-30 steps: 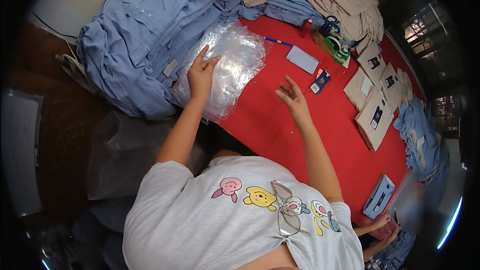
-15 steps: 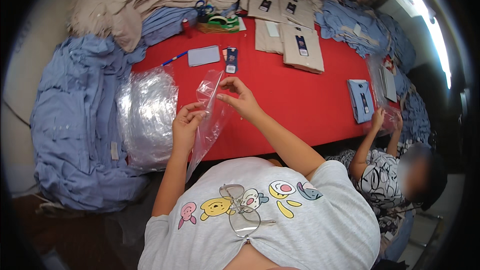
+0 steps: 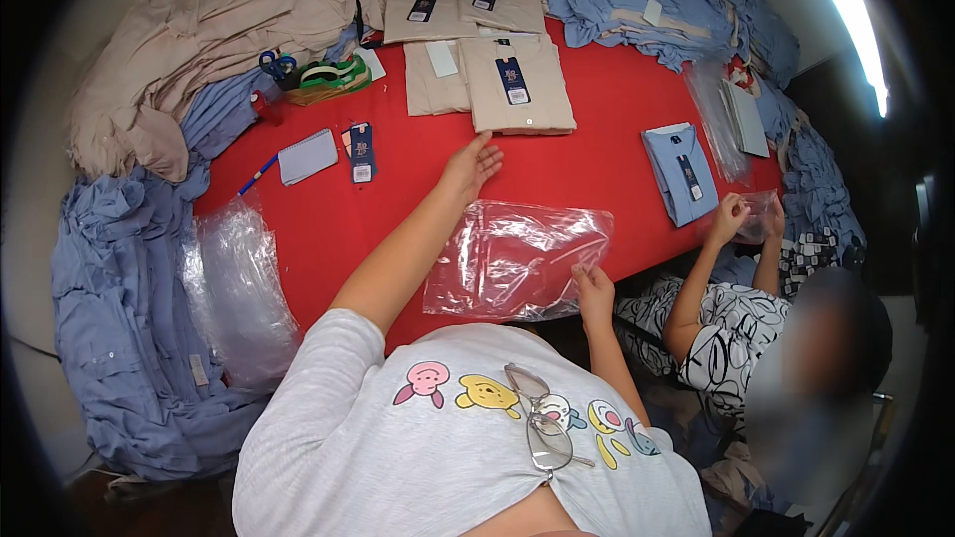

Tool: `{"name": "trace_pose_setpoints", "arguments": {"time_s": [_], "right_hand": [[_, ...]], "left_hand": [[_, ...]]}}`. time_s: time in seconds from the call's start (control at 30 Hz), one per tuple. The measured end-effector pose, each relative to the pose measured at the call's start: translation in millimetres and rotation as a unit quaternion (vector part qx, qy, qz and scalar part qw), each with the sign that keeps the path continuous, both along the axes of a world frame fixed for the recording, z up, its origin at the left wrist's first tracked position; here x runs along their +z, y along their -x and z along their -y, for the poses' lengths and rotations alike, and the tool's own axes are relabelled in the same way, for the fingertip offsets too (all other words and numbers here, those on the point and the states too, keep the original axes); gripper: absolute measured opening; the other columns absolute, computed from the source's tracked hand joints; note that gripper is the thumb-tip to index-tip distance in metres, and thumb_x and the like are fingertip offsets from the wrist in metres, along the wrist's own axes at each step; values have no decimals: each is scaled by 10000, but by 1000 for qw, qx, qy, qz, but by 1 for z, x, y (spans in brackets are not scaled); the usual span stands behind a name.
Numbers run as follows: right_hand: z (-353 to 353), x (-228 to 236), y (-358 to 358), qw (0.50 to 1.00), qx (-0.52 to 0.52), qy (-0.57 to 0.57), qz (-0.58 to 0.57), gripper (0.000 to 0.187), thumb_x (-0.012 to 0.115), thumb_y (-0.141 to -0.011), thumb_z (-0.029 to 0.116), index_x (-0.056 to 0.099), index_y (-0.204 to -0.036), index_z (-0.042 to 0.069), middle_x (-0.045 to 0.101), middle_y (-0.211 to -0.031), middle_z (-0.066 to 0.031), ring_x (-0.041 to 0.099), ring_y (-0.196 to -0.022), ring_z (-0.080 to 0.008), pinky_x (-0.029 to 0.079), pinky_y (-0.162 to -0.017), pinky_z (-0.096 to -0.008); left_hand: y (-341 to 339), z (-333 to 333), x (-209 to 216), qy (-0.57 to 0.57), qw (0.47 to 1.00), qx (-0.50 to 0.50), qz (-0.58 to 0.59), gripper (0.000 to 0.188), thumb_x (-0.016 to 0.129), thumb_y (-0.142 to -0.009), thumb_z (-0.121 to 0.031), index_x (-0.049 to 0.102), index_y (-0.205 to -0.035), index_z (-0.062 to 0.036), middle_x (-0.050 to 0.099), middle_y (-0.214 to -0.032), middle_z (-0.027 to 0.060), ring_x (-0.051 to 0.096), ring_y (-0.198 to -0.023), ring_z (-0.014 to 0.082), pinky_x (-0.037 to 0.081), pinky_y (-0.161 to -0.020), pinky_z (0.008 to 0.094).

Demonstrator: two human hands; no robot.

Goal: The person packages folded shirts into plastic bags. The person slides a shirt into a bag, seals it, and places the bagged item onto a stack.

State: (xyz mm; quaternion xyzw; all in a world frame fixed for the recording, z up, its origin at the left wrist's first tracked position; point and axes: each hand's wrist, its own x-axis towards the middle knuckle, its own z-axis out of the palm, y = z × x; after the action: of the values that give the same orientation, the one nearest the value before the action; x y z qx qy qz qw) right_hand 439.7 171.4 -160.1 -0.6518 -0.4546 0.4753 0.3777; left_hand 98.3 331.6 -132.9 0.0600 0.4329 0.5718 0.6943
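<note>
A clear plastic bag (image 3: 507, 264) lies spread out at the near edge of the red table, in front of my body. My right hand (image 3: 596, 295) pinches it at its right side. Beyond the bag, my left hand (image 3: 472, 169) is stretched forward with its fingers apart and nothing in them. Its fingertips come close to the near edge of a folded beige shirt (image 3: 545, 89) with a dark tag; whether they touch it I cannot tell. Several more folded beige shirts (image 3: 497, 2) lie behind that one.
Heaped blue shirts (image 3: 124, 308) and a stack of clear bags (image 3: 239, 288) lie at the left. A notepad (image 3: 308, 156), loose tags (image 3: 361, 152) and a green tape dispenser (image 3: 333, 77) sit nearby. At the right a co-worker (image 3: 736, 328) handles another bag beside a folded blue shirt (image 3: 680, 174).
The bag, held between both hands before, now lies flat toward the right in my right hand's grip. My left hand has let go and reached toward the beige shirts. The view has shifted right.
</note>
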Motion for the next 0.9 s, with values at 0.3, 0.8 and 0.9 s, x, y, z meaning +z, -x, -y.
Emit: {"name": "trace_pose_setpoints", "arguments": {"time_s": [0.3, 0.8, 0.9], "right_hand": [[-31, -10, -74, 994, 78, 56, 47, 268, 755, -1034, 202, 755, -1106, -56, 742, -871, -52, 644, -775, -96, 518, -727, -287], [-34, -29, -120, 976, 103, -33, 187, 187, 721, -1043, 145, 788, -1123, -10, 735, -882, -88, 653, -736, -125, 530, -683, -294], [-6, -23, -121, 990, 78, -12, 115, 126, 711, -1015, 56, 773, -1104, -10, 753, -988, -94, 698, -838, -142, 570, -773, -294]], "left_hand": [[8, -91, 12, 12, 996, 10, -89, 647, 831, -979, -265, 539, -1513, -46, 652, -1437, 148, 659, -1278, 302, 565, -1060, 447], [23, 86, -4, 39, 934, -41, -353, 562, 854, -873, 0, 631, -1387, 43, 746, -1314, 178, 735, -1169, 265, 584, -1018, 377], [25, 192, -13, 62, 951, 25, -301, 527, 841, -876, 29, 643, -1363, 40, 749, -1303, 183, 735, -1163, 268, 584, -1016, 380]]}}
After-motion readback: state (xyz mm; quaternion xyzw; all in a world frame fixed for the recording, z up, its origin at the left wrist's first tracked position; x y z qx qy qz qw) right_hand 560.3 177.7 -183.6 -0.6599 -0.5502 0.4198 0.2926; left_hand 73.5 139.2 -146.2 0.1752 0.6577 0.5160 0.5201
